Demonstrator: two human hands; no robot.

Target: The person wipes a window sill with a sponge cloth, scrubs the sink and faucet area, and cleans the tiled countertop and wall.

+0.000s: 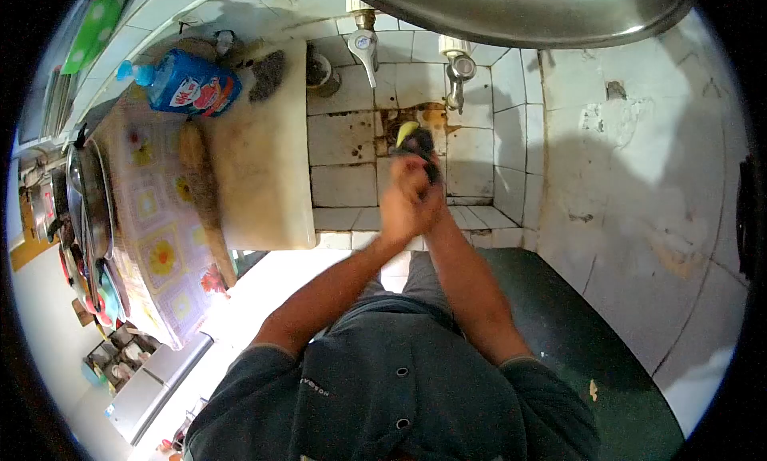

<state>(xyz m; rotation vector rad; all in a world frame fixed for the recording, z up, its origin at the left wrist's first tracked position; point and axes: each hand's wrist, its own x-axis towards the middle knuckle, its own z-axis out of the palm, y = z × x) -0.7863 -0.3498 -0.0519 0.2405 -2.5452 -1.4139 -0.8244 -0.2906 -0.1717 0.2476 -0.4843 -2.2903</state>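
Observation:
Both of my hands are together over the tiled sink basin (342, 139), blurred by motion. My left hand (402, 193) is closed with its fingers wrapped over a dark, bunched thing (418, 144). A yellow piece (407, 131) sticks out at its far end; I cannot make out its kind. Pressed against the left from the right side, my right hand (434, 204) is also closed around the dark thing, its fingers partly hidden. Beyond the hands, a lever tap (363, 49) and a metal tap (459, 71) come from the back wall, with no water visible.
A large metal pan (527, 5) overhangs the taps. Left of the basin lie a pale slab (264, 173), a blue detergent bottle (194, 84) and a dark scouring pad (268, 75). A small cup (322, 75) stands in the basin's back corner. A dark green counter (575, 333) is at right.

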